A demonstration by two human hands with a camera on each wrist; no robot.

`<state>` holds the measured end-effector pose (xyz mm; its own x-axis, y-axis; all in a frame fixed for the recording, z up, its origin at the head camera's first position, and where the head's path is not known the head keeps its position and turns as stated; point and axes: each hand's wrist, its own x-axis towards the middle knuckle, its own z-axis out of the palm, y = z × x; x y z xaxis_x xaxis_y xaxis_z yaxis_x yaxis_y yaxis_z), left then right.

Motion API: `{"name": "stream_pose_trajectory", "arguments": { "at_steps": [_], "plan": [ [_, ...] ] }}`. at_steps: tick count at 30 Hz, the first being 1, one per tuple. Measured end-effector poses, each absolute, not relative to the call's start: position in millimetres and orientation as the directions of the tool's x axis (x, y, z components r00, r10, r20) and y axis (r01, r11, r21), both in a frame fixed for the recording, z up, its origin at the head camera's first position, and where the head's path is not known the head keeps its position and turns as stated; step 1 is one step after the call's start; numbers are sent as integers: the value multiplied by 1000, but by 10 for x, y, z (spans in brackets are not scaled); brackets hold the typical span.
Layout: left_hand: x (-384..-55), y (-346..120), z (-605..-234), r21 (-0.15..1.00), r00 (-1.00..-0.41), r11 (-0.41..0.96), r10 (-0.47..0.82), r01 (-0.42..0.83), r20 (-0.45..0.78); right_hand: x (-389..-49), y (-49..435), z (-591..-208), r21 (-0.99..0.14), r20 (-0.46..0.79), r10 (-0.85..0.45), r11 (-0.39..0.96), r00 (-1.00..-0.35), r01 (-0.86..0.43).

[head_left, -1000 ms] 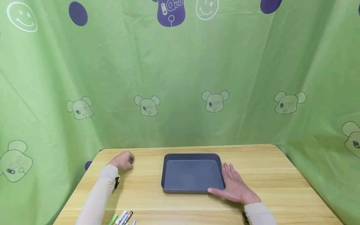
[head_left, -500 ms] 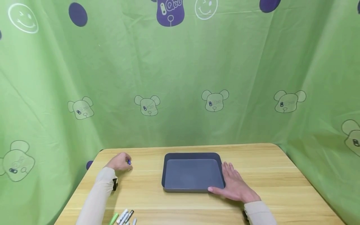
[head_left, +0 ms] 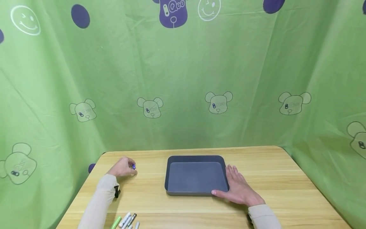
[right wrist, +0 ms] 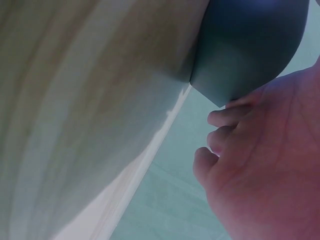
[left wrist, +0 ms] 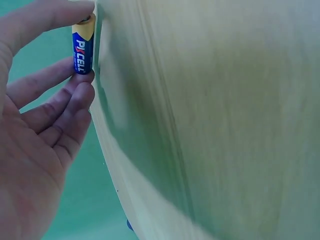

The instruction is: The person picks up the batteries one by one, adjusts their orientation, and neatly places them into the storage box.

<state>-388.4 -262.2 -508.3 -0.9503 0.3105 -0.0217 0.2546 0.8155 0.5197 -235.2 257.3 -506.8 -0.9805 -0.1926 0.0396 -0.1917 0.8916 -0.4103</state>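
In the left wrist view, a small blue battery with a yellow end is pinched between the thumb and fingertips of my left hand. It is held at the far left of the table, and in the head view only a bit of blue shows between the fingers. A dark grey rectangular tray lies mid-table with nothing in it. My right hand rests against the tray's right side, fingers straight, thumb at the near right corner. The right wrist view shows the tray's outer wall beside the fingertips.
Several markers, one of them a green marker, lie at the table's near left, partly cut off by the frame. The wooden table has rounded far corners. A green printed curtain hangs behind and at both sides.
My left hand has shifted slightly toward the near side, still pinching the battery, and its wrist has turned a little. My right hand and the tray have stayed in place.
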Motion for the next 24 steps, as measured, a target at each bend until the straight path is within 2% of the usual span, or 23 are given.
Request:
{"name": "stream_pose_trajectory", "arguments": {
  "at_steps": [13, 24],
  "plan": [
    [-3764, -2451, -5021, 567, -941, 764, 333, 308, 62, -2360, 2590, -5077, -419, 28, -188, 890, -982, -182],
    [-3667, -2315, -4950, 552, -920, 747, 376, 370, 108, -2339, 2582, -5056, -419, 25, -197, 888, -980, -189]
  ]
}}
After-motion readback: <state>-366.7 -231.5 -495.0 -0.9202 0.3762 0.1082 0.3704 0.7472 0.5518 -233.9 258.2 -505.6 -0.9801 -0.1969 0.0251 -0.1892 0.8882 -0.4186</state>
